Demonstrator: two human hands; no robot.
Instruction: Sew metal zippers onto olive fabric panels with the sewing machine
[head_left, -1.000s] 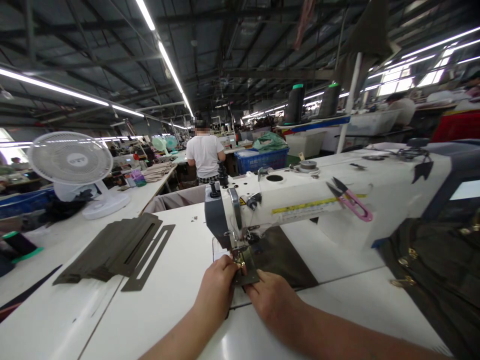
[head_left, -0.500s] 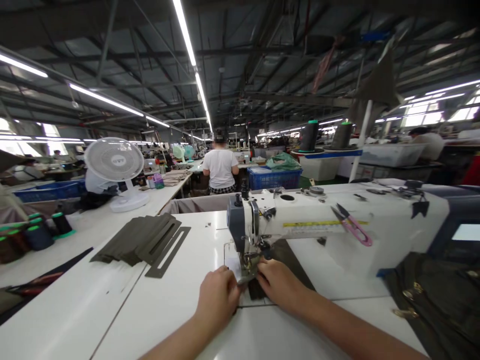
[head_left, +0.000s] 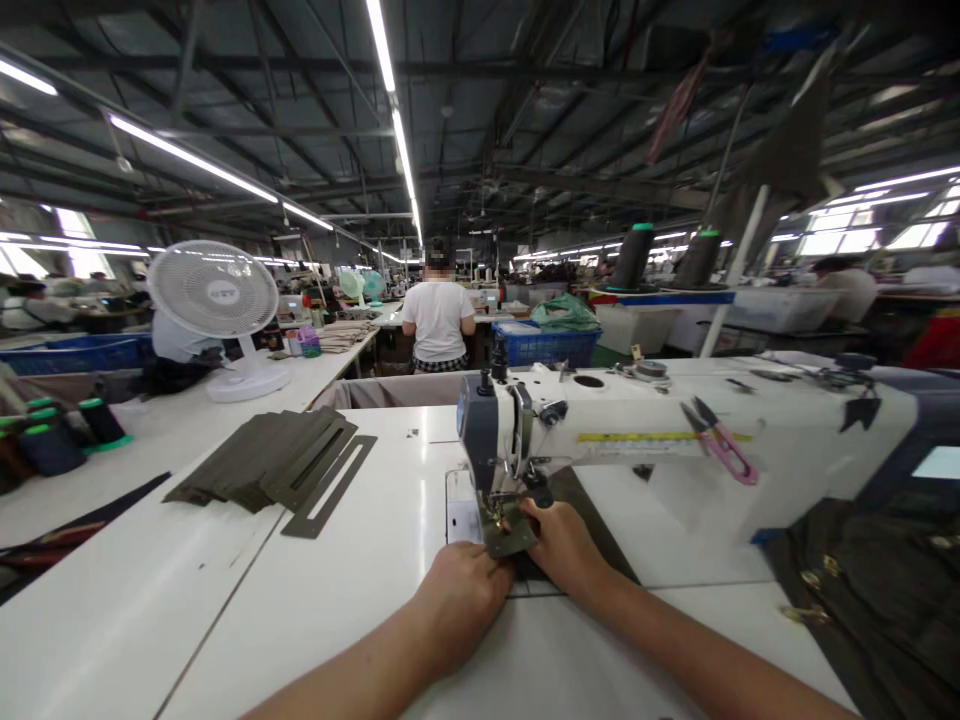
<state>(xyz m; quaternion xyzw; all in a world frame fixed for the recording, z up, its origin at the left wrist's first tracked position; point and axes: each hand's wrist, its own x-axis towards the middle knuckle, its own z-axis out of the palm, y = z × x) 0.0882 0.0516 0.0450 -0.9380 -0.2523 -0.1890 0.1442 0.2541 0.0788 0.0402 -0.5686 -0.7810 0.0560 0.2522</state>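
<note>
Under the needle of a white sewing machine [head_left: 660,455] lies a small dark olive fabric piece [head_left: 511,538]. My left hand [head_left: 466,598] is closed at its near edge, with fingertips partly hidden. At the right side of the same piece, my right hand [head_left: 564,545] pinches it between thumb and fingers, close to the presser foot [head_left: 498,516]. A larger dark fabric panel [head_left: 600,525] extends beneath my right hand and behind it on the machine bed.
Left of the machine lie a fanned stack of olive pieces [head_left: 255,455] and a slotted piece [head_left: 330,492]. Pink-handled snips [head_left: 724,445] rest against the machine arm. A white fan [head_left: 217,300], thread cones [head_left: 97,422] and dark fabric with metal clasps [head_left: 885,610] surround the work. A person [head_left: 439,320] stands ahead.
My left hand has shifted right, toward my right hand. The small fabric piece has turned and shows more of its flat face at the needle. The camera view has shifted slightly.
</note>
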